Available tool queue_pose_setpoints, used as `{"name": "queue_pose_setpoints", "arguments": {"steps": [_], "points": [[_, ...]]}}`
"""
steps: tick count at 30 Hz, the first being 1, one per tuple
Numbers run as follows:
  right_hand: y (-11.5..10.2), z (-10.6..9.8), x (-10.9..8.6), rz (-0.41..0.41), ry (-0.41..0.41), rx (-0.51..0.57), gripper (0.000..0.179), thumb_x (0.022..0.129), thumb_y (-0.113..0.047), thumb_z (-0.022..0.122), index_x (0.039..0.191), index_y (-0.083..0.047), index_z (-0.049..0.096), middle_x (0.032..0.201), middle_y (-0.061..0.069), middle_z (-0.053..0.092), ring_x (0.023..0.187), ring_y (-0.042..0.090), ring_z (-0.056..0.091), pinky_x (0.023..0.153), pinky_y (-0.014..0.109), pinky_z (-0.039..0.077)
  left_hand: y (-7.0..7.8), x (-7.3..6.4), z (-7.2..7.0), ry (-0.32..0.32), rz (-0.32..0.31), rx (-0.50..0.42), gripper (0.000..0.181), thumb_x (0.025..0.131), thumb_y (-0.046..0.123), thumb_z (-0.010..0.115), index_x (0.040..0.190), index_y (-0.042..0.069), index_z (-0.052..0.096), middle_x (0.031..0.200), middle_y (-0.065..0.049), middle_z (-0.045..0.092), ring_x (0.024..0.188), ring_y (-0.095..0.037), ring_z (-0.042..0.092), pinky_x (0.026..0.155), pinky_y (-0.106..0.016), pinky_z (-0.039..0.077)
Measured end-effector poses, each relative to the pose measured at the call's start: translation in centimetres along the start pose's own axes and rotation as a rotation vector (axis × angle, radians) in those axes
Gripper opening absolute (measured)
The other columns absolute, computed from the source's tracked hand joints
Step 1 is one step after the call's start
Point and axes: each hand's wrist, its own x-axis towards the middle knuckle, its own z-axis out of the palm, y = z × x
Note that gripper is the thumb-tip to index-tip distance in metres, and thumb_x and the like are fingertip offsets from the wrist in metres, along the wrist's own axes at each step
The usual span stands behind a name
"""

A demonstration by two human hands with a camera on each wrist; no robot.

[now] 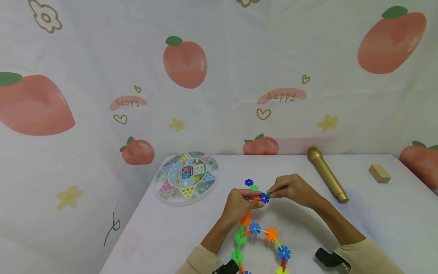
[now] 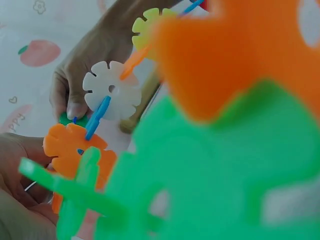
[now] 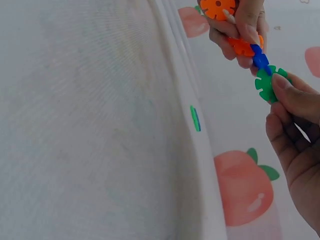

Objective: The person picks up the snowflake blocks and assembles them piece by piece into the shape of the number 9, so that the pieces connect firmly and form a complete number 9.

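Near the middle of the table in the head view, my left hand (image 1: 237, 205) pinches an orange notched disc (image 3: 243, 47), a snowflake-shaped building piece. My right hand (image 1: 295, 189) holds a green notched disc (image 3: 265, 84) between thumb and fingers. A dark blue disc (image 1: 264, 198) sits between the two, joined to the orange one and touching the green one; how deep the slots engage is hard to tell. From the left hand a chain of linked discs hangs down, with green (image 1: 240, 238), light blue (image 1: 254, 228) and other colours, curving towards the table's near side.
A loose dark blue disc (image 1: 249, 182) and a green disc (image 1: 254, 188) lie beyond the hands. To the left is a round clear game box (image 1: 186, 179). A gold microphone (image 1: 327, 175) and a wooden block (image 1: 380, 174) lie to the right on the white table (image 1: 147, 236).
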Motion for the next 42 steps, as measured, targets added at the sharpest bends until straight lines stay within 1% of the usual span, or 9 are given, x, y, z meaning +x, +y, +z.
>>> {"name": "queue_pose_setpoints", "arguments": {"steps": [2, 9, 15, 22, 26, 30, 33, 39, 42], "points": [[0.0, 0.0, 0.0, 0.01, -0.006, 0.005, 0.01, 0.094, -0.005, 0.079, 0.1, -0.01, 0.086, 0.088, 0.004, 0.077, 0.08, 0.034, 0.071, 0.072, 0.029, 0.061, -0.1, 0.1, 0.0, -0.005, -0.004, 0.008, 0.021, 0.088, 0.016, 0.089, 0.108, 0.012, 0.086, 0.092, 0.004, 0.08, 0.079, -0.008, 0.066, 0.064, -0.019, 0.051], [0.4, 0.1, 0.1, 0.011, -0.009, 0.0, 0.013, 0.095, -0.004, 0.077, 0.104, -0.011, 0.085, 0.096, 0.006, 0.078, 0.086, 0.021, 0.073, 0.078, 0.028, 0.062, -0.2, 0.1, 0.0, -0.044, -0.011, -0.007, 0.029, 0.09, 0.016, 0.086, 0.119, 0.016, 0.082, 0.1, 0.002, 0.074, 0.09, -0.012, 0.063, 0.071, -0.023, 0.053], [0.8, 0.3, 0.0, 0.028, -0.009, -0.011, 0.015, 0.098, -0.007, 0.076, 0.11, -0.012, 0.082, 0.103, 0.003, 0.079, 0.094, 0.017, 0.075, 0.085, 0.027, 0.062, -0.2, 0.0, -0.3, -0.08, -0.022, -0.029, 0.032, 0.093, 0.016, 0.083, 0.124, 0.017, 0.08, 0.107, 0.0, 0.074, 0.091, -0.013, 0.068, 0.076, -0.026, 0.058], [0.7, 0.1, 0.0, 0.054, 0.028, -0.124, 0.015, 0.096, -0.013, 0.078, 0.111, -0.016, 0.082, 0.098, -0.003, 0.078, 0.089, 0.014, 0.069, 0.077, 0.028, 0.058, -0.2, 0.2, -0.8, -0.111, -0.008, -0.05, 0.033, 0.096, 0.014, 0.079, 0.129, 0.013, 0.077, 0.106, -0.002, 0.076, 0.092, -0.027, 0.076, 0.077, -0.026, 0.061], [0.8, 0.0, 0.2, 0.078, 0.025, -0.152, 0.016, 0.096, -0.014, 0.078, 0.111, -0.014, 0.081, 0.097, -0.003, 0.078, 0.09, 0.013, 0.069, 0.077, 0.028, 0.057, -0.2, 0.3, -1.1, -0.121, -0.012, -0.055, 0.035, 0.095, 0.01, 0.079, 0.13, 0.01, 0.077, 0.106, -0.003, 0.076, 0.092, -0.027, 0.076, 0.077, -0.028, 0.062], [1.2, 0.0, 0.6, 0.09, 0.011, -0.161, 0.017, 0.095, -0.015, 0.078, 0.112, -0.012, 0.081, 0.098, -0.002, 0.078, 0.09, 0.012, 0.068, 0.077, 0.028, 0.056, -0.1, 0.4, -1.3, -0.121, -0.025, -0.065, 0.036, 0.094, 0.007, 0.08, 0.13, 0.009, 0.077, 0.107, -0.003, 0.076, 0.091, -0.022, 0.077, 0.077, -0.029, 0.064], [1.5, 0.1, 1.0, 0.104, -0.003, -0.164, 0.017, 0.095, -0.015, 0.078, 0.112, -0.012, 0.081, 0.098, -0.002, 0.077, 0.089, 0.012, 0.068, 0.076, 0.028, 0.057, 0.0, 0.4, -1.4, -0.121, -0.036, -0.064, 0.036, 0.094, 0.007, 0.08, 0.129, 0.011, 0.077, 0.107, -0.002, 0.076, 0.09, -0.018, 0.076, 0.077, -0.03, 0.064], [2.1, 0.4, 2.2, 0.144, -0.027, -0.201, 0.018, 0.095, -0.014, 0.079, 0.113, -0.012, 0.081, 0.098, -0.004, 0.076, 0.09, 0.016, 0.066, 0.079, 0.027, 0.057, 0.2, 0.3, -1.5, -0.114, -0.04, -0.05, 0.034, 0.094, 0.004, 0.079, 0.127, 0.011, 0.078, 0.103, -0.003, 0.075, 0.09, -0.022, 0.076, 0.076, -0.029, 0.064], [2.2, 0.6, 3.0, 0.14, -0.044, -0.199, 0.02, 0.094, -0.012, 0.078, 0.114, -0.009, 0.08, 0.098, -0.002, 0.076, 0.091, 0.017, 0.066, 0.08, 0.026, 0.057, 0.2, 0.3, -1.5, -0.115, -0.045, -0.041, 0.032, 0.094, 0.006, 0.079, 0.126, 0.013, 0.079, 0.102, -0.002, 0.074, 0.089, -0.019, 0.074, 0.075, -0.027, 0.063]]}}
